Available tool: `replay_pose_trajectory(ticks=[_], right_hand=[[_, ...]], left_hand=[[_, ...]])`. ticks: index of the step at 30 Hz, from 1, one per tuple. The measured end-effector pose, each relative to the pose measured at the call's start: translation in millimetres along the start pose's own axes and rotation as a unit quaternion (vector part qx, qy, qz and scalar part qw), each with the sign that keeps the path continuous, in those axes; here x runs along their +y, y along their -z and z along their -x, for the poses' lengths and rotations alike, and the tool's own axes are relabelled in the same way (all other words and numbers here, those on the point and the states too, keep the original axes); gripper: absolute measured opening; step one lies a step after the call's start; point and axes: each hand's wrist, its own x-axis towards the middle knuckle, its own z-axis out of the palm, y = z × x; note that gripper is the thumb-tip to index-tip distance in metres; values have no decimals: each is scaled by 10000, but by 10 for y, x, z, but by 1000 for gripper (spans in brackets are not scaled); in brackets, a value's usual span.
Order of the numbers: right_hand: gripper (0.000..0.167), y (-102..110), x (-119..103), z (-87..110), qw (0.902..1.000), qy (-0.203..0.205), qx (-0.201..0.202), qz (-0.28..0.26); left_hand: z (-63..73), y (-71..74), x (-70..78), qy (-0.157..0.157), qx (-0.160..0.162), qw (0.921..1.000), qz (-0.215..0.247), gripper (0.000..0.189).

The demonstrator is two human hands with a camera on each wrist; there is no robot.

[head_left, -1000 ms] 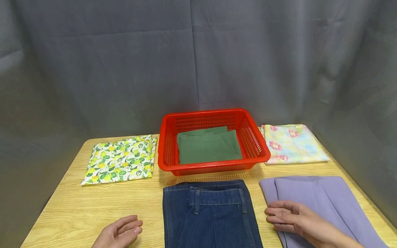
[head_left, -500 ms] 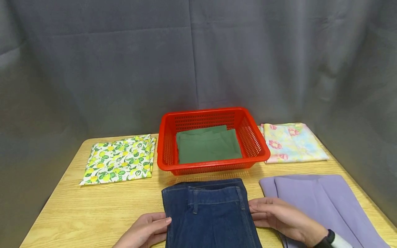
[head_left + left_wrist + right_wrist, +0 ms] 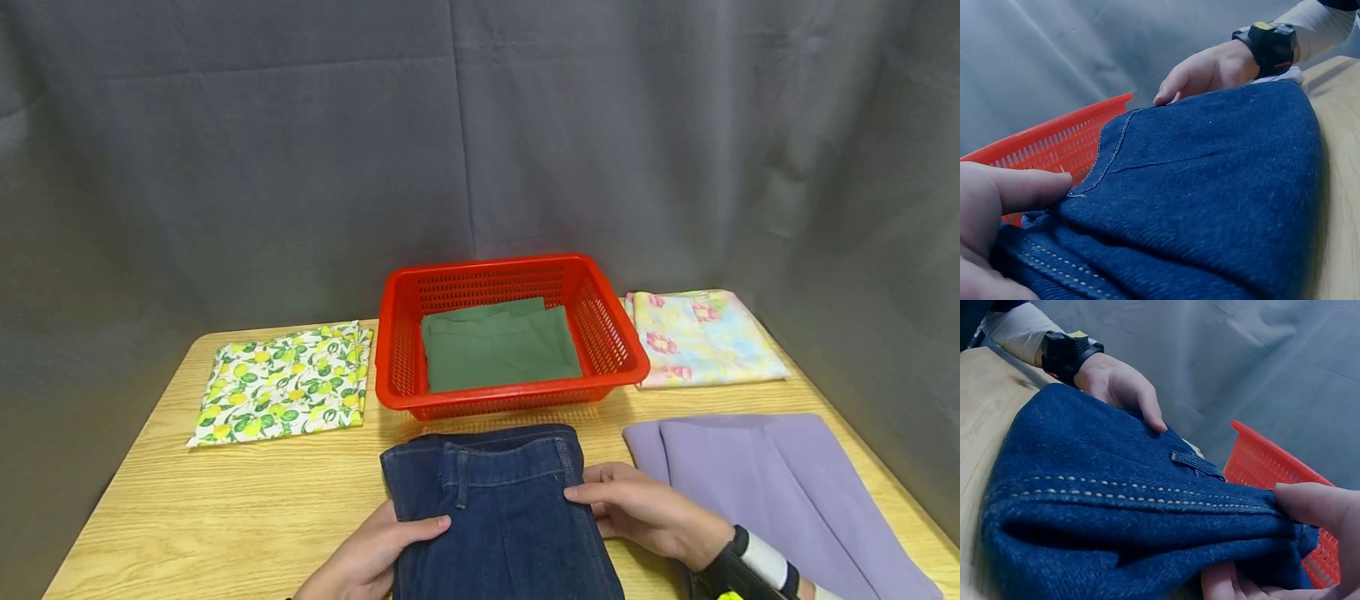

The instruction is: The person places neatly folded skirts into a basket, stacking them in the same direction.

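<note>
Folded dark blue jeans (image 3: 502,508) lie at the front middle of the table, waistband toward the basket. My left hand (image 3: 375,546) grips their left edge, thumb on top and fingers tucked beneath. On the opposite side my right hand (image 3: 645,508) pinches the edge close to the waistband. In the right wrist view the layered side of the jeans (image 3: 1135,500) bulges between thumb and fingers. The left wrist view shows the denim (image 3: 1210,169) raised in a curve above the wood, the left thumb lying across its edge.
Beyond the jeans stands a red basket (image 3: 517,393) with folded green cloth (image 3: 502,346) inside. Lemon-print cloth (image 3: 281,383) lies to its left, pastel flowered cloth (image 3: 701,337) to its right. A folded purple garment (image 3: 757,483) lies front right. Grey curtains (image 3: 300,167) surround the table (image 3: 225,517).
Both hands have come inward from either side of the jeans and taken hold of their edges. The jeans' left and right sides are now drawn slightly together.
</note>
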Motion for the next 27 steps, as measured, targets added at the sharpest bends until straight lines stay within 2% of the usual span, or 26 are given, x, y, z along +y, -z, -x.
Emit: replay_pose_trajectory(ticks=[1, 3, 7, 10, 12, 17, 21, 27], right_hand=[[16, -9, -3, -4, 9999, 14, 24, 109], [20, -28, -7, -4, 9994, 107, 107, 299], [50, -61, -4, 9, 9964, 392, 315, 677], [62, -90, 25, 18, 9968, 480, 411, 492], [68, -111, 61, 21, 9979, 476, 397, 168], [65, -137, 143, 15, 9976, 542, 292, -303], [59, -143, 159, 13, 9973, 586, 282, -346], [59, -166, 114, 104, 9967, 672, 305, -345]], left_hand=[[-1, -3, 0, -6, -14, 10000, 5, 68], [3, -9, -3, -23, -39, 10000, 19, 69], [17, -15, -16, -49, -20, 10000, 75, 72], [32, -21, -35, -40, 18, 9999, 133, 71], [38, -25, -53, -53, 25, 9999, 159, 70], [51, -54, -71, -129, 297, 9994, -142, 72], [72, -85, -64, -218, 679, 9956, -607, 73], [136, -158, -11, -288, 891, 9915, -905, 72]])
